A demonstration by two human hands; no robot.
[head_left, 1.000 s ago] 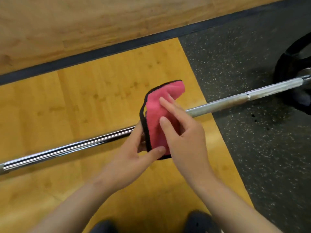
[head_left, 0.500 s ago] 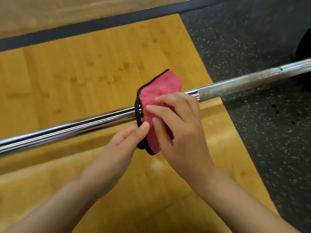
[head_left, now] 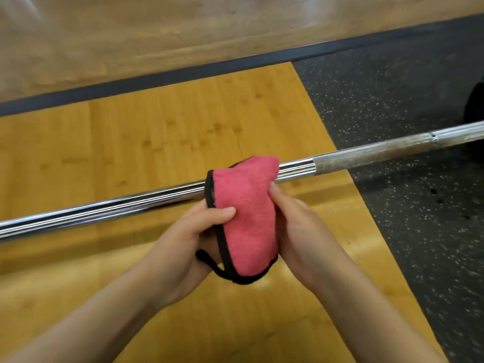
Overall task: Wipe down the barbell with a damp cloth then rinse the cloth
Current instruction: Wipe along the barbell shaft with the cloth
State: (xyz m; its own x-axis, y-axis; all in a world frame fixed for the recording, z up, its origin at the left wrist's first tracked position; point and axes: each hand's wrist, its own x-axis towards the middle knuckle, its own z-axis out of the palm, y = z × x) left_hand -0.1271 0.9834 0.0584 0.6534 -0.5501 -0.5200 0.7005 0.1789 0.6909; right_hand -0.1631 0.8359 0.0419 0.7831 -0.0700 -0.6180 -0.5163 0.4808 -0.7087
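A chrome barbell runs across the view from lower left to upper right, smooth in the middle and rough and dull toward the right. A folded pink cloth with black edging lies draped over the bar's middle, hiding that stretch. My left hand grips the cloth's left edge, thumb on top and fingers hidden beneath. My right hand holds the cloth's right side, its fingers tucked under and behind the fabric. A black loop hangs from the cloth's lower edge.
The bar lies above a yellow wooden platform. Black speckled rubber flooring lies to the right, where a dark weight plate shows at the frame edge. A dark strip borders the platform's far side.
The cloth has been pulled toward me over the bar. My right fingers moved off its top to its right side, and my left hand now grips the left edge from below.
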